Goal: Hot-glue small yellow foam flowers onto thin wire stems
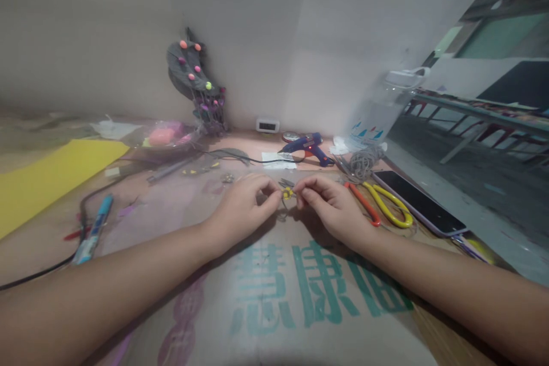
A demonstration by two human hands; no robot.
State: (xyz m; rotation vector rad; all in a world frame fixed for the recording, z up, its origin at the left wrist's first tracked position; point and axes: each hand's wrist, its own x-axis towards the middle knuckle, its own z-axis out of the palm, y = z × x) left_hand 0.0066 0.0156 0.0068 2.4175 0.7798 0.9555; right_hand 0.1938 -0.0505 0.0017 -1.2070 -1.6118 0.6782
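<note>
My left hand and my right hand meet over the cardboard sheet in the middle of the view. Both are closed in a pinch on a tiny yellow piece held between their fingertips. A thin grey bit sticks out just above the piece; what it is stays too small to make out. Both forearms rest low over the cardboard with green printed characters.
Scissors with yellow and red handles lie right of my right hand, then a phone. A blue glue gun and grey twine sit behind. A grey leaf ornament with coloured beads leans on the wall. Yellow sheet and blue pen lie left.
</note>
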